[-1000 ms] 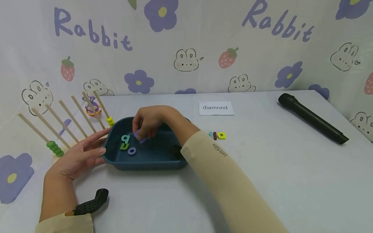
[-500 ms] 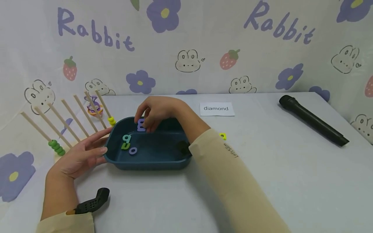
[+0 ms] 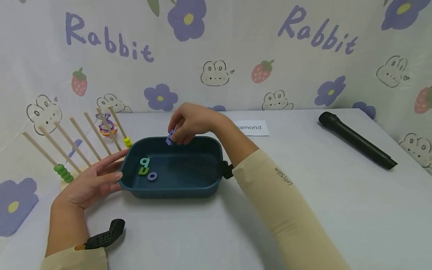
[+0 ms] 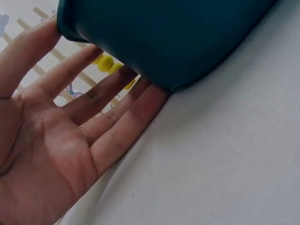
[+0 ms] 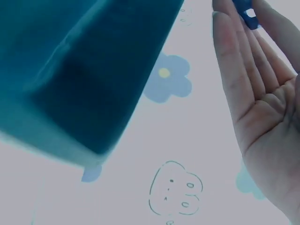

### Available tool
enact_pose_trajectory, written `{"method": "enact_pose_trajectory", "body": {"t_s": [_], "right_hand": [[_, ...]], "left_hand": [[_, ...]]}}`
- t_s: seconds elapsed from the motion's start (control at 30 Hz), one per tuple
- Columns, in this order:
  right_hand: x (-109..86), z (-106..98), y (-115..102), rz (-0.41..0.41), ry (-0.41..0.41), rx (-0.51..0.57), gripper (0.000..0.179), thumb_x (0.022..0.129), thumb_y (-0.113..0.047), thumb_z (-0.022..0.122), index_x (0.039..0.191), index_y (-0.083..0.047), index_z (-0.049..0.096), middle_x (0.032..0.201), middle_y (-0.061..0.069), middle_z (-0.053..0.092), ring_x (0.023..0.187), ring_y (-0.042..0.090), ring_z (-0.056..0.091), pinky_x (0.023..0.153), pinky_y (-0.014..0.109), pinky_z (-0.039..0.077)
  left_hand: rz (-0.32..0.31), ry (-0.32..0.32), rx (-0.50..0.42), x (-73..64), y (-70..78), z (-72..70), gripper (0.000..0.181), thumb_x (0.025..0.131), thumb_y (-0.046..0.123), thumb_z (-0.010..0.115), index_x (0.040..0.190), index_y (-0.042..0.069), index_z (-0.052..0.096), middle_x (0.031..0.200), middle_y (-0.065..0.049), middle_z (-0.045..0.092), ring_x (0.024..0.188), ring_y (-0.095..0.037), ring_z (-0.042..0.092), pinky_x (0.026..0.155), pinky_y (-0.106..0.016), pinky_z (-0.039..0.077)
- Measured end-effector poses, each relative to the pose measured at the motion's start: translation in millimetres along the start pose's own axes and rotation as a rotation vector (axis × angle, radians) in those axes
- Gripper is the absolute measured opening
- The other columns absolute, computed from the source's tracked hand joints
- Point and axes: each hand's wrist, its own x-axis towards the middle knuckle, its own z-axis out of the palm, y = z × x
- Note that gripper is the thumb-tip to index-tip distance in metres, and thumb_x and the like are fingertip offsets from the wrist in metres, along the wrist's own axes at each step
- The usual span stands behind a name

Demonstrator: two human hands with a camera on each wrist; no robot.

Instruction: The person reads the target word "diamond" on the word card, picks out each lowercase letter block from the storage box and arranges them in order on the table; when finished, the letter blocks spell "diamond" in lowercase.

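Note:
A dark teal tray point(image 3: 182, 190) stands in front of the person. Their left hand point(image 3: 89, 183) touches its left end, thumb at the rim and extended fingers against the outer wall, as the left wrist view point(image 4: 61, 136) also shows. Over the tray's back rim, the right hand point(image 3: 195, 122) pinches a small purple toy letter point(image 3: 170, 138) between thumb and fingers; fingers partly cover it. In the right wrist view the letter point(image 5: 247, 13) shows only in part. Inside the tray at the left lie a turquoise letter point(image 3: 145, 162), a green letter point(image 3: 143, 171) and a purple ring-shaped letter point(image 3: 152, 176).
A bead rack with slanting wooden rods point(image 3: 79, 137) stands left of the tray, a small purple-and-orange toy point(image 3: 108, 127) behind it. A printed white card point(image 3: 254, 128) lies beyond the right forearm. A black microphone-shaped object point(image 3: 357, 140) lies at the far right.
The right hand has lifted the purple letter from the tray floor and carried it up and right to the back rim. The right forearm now hides the letters on the table. The left hand stays put.

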Motion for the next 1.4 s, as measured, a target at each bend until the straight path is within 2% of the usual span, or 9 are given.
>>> {"method": "enact_pose_trajectory", "body": {"t_s": [0.2, 0.37, 0.57, 0.7, 0.83, 0.97, 1.13, 1.4], "right_hand": [[-12.9, -1.9, 5.5, -0.029, 0.054, -0.012, 0.022, 0.094, -0.019, 0.078, 0.111, -0.006, 0.076, 0.100, 0.011, 0.078, 0.083, 0.020, 0.076, 0.078, 0.031, 0.063], [-22.8, -3.3, 13.7, -0.038, 0.122, -0.030, 0.021, 0.091, -0.020, 0.080, 0.109, -0.009, 0.079, 0.093, 0.010, 0.076, 0.072, 0.020, 0.065, 0.074, 0.033, 0.059], [-35.2, -3.1, 20.9, 0.004, 0.182, 0.104, 0.024, 0.090, -0.017, 0.081, 0.112, -0.009, 0.078, 0.090, 0.010, 0.076, 0.077, 0.022, 0.070, 0.078, 0.035, 0.062], [-42.7, -1.3, 26.9, 0.049, 0.213, 0.226, 0.026, 0.090, -0.014, 0.081, 0.115, -0.008, 0.076, 0.093, 0.012, 0.075, 0.080, 0.026, 0.070, 0.077, 0.031, 0.062], [-48.5, -1.2, 31.1, 0.064, 0.264, 0.318, 0.029, 0.089, -0.013, 0.081, 0.116, -0.007, 0.073, 0.095, 0.012, 0.074, 0.081, 0.026, 0.069, 0.078, 0.033, 0.062], [-55.8, -3.9, 34.3, 0.072, 0.327, 0.370, 0.029, 0.088, -0.014, 0.081, 0.114, -0.007, 0.071, 0.095, 0.012, 0.072, 0.080, 0.025, 0.068, 0.081, 0.038, 0.062], [-66.3, -6.3, 40.8, 0.106, 0.374, 0.440, 0.031, 0.087, -0.013, 0.082, 0.116, -0.007, 0.071, 0.096, 0.011, 0.074, 0.080, 0.023, 0.067, 0.080, 0.035, 0.060], [-80.2, -9.3, 52.5, 0.109, 0.419, 0.451, 0.033, 0.088, -0.016, 0.081, 0.121, -0.015, 0.073, 0.104, 0.014, 0.075, 0.080, 0.024, 0.066, 0.075, 0.030, 0.059]], "left_hand": [[-0.010, 0.004, 0.028, -0.4, -1.2, -1.2, 0.067, 0.106, 0.013, 0.057, 0.165, 0.028, 0.027, 0.170, -0.021, 0.011, 0.121, -0.008, 0.065, 0.095, -0.031, 0.059], [-0.004, 0.003, 0.032, 1.5, -1.5, -1.4, 0.067, 0.106, 0.013, 0.057, 0.165, 0.028, 0.027, 0.171, -0.021, 0.009, 0.121, -0.006, 0.064, 0.095, -0.031, 0.059], [0.007, 0.001, 0.014, 2.3, -2.7, -2.7, 0.067, 0.106, 0.011, 0.056, 0.164, 0.027, 0.028, 0.170, -0.022, 0.011, 0.120, -0.008, 0.066, 0.094, -0.032, 0.060], [-0.005, -0.004, 0.014, 3.2, -3.8, -2.2, 0.067, 0.106, 0.012, 0.057, 0.164, 0.028, 0.028, 0.169, -0.021, 0.013, 0.120, -0.009, 0.065, 0.095, -0.033, 0.059], [-0.001, -0.010, 0.020, 3.5, -4.2, -2.4, 0.068, 0.106, 0.012, 0.057, 0.164, 0.028, 0.028, 0.168, -0.019, 0.016, 0.121, -0.009, 0.064, 0.096, -0.032, 0.059], [0.008, -0.006, 0.004, 4.0, -4.1, -2.7, 0.067, 0.106, 0.011, 0.056, 0.164, 0.028, 0.029, 0.167, -0.016, 0.020, 0.122, -0.009, 0.065, 0.095, -0.032, 0.059], [0.000, -0.007, 0.002, 4.7, -4.5, -1.4, 0.067, 0.105, 0.011, 0.057, 0.164, 0.028, 0.029, 0.167, -0.017, 0.020, 0.121, -0.010, 0.066, 0.095, -0.033, 0.059], [0.001, -0.018, -0.010, 4.1, -2.1, -2.4, 0.066, 0.106, 0.010, 0.055, 0.164, 0.029, 0.029, 0.167, -0.015, 0.019, 0.122, -0.008, 0.064, 0.096, -0.032, 0.059]]}}
